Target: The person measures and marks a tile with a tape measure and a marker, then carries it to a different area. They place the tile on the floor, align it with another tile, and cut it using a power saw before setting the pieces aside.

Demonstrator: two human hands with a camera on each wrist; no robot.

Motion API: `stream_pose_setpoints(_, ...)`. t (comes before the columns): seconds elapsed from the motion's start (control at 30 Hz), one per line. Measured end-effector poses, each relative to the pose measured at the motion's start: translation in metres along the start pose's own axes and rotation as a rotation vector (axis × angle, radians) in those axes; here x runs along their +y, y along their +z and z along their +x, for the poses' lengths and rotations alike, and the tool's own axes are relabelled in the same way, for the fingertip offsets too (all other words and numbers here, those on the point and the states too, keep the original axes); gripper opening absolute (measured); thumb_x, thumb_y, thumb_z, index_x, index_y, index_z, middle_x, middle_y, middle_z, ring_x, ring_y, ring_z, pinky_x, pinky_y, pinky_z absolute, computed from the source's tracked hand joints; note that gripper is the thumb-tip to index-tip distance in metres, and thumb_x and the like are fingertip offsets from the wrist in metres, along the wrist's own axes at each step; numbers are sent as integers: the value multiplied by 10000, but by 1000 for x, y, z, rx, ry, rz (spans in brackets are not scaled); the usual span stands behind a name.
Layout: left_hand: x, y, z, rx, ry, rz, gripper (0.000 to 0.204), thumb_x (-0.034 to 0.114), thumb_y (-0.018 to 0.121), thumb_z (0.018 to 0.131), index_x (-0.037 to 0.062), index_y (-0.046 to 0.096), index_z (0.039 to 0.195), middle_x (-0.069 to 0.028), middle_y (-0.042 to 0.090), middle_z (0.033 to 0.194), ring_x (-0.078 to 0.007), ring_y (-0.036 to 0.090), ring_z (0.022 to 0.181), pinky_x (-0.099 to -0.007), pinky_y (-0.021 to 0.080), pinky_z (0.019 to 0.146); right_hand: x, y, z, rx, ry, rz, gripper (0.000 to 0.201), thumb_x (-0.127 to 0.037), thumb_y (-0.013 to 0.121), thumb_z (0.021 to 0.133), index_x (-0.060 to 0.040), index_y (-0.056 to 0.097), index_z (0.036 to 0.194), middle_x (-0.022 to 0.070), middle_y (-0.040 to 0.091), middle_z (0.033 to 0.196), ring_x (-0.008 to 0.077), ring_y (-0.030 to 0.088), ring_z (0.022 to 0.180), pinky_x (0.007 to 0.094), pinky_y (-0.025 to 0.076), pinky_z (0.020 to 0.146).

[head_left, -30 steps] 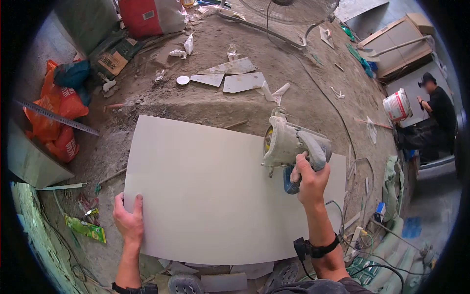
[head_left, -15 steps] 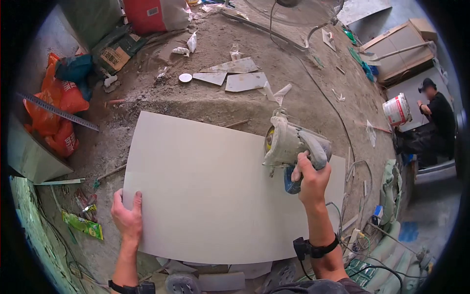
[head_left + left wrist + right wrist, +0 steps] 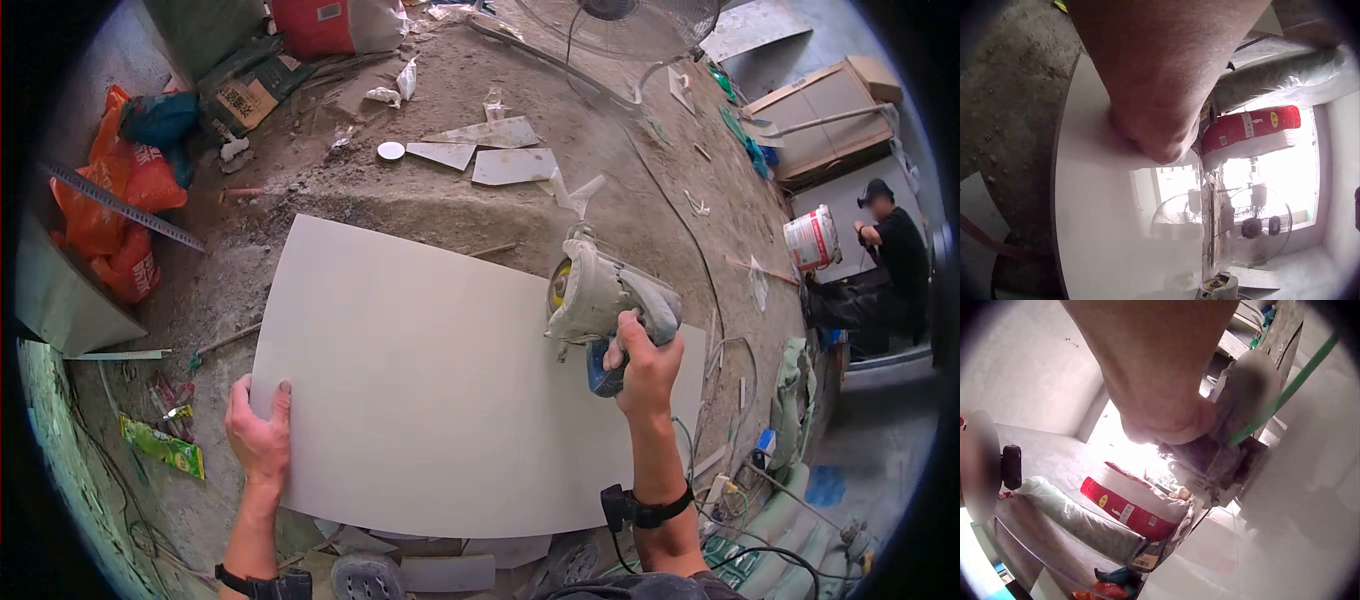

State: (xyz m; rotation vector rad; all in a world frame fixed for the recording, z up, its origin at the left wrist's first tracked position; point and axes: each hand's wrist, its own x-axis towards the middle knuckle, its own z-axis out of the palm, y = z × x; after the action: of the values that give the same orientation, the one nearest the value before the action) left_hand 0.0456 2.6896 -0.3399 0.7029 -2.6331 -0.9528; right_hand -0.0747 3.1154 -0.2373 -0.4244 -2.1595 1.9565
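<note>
Down at the near edge, the left hand [image 3: 260, 440] is lying flat with straight fingers on the lower left corner of the large pale grey rectangular tile [image 3: 440, 390], pressing it onto the dusty concrete floor [image 3: 420, 205]. The tile is lying flat right in front of the person, filling the middle of the head view. Over its right edge, the right hand [image 3: 640, 365] is gripping the dust-caked grey handheld tile cutter [image 3: 600, 295], fingers wrapped round the handle, the yellow disc side facing the tile; whether the blade is touching the tile I cannot tell.

Left of the tile, a green printed snack wrapper [image 3: 160, 447] is lying in the rubble, its print too small to read. Further back, orange plastic sacks [image 3: 120, 215] are slumping under a long metal ruler [image 3: 120, 208], and a brown cardboard box [image 3: 245, 100] is showing dark characters I cannot make out. Beyond the tile, pale cut-off tile pieces [image 3: 495, 150] are lying scattered. At the far right, a white bucket with red lettering [image 3: 812, 240] is tilting beside a seated person in black [image 3: 895, 240]; its contents are hidden.
</note>
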Motion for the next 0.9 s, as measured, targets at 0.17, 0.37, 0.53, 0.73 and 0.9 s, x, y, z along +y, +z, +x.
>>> stream_pose_setpoints(0.17,-1,0,0,11,32,14,550,467,768,963,-31,661,1172,-219,740,1018,-368,716,934,-464,547,851,0,1,2,13,15,12,101,-98,709,975,-32,633,982,5,539,706,129,515,510,315,437,485)
stream_pose_setpoints(0.37,-1,0,0,19,37,33,558,470,775,953,-27,665,1179,-234,739,1022,-396,718,939,-481,549,841,-2,2,3,23,29,12,98,-98,707,977,-31,636,975,6,535,696,132,511,509,321,437,482)
stream_pose_setpoints(0.53,2,-1,0,4,9,30,539,433,795,937,-31,659,1174,-234,719,1058,-420,701,964,-495,543,853,-3,2,5,16,22,9,88,-83,701,977,-16,644,986,21,570,711,132,527,504,318,451,477)
stream_pose_setpoints(0.73,3,-1,0,0,19,9,538,440,790,940,-27,659,1173,-230,719,1053,-422,701,948,-494,547,839,-3,1,6,12,28,15,70,-58,689,976,-5,646,985,34,601,721,131,541,497,311,460,469)
stream_pose_setpoints(0.9,1,-1,0,4,28,26,540,444,789,940,-26,660,1173,-233,719,1059,-425,704,959,-495,549,841,-4,1,8,19,36,4,68,-61,689,974,-5,650,972,31,600,715,131,539,495,309,455,464)
